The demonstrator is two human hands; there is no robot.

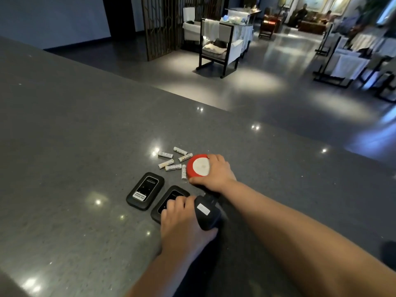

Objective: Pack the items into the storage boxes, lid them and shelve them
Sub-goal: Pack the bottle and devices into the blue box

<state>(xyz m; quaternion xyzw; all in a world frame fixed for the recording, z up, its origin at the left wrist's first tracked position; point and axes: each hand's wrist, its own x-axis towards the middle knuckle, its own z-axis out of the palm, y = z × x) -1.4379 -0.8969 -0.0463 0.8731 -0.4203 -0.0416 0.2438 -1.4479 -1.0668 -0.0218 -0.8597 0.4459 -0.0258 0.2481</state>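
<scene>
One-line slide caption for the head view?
Right hand grips red round item, left hand holds black device; batteries loose on grey counter.

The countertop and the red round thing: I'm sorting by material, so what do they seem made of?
The countertop looks like polished dark grey stone or quartz: fine speckles, sharp glints from the lights. The red round thing, gripped by the right hand, looks like matte plastic with a pale, smooth face.
</scene>
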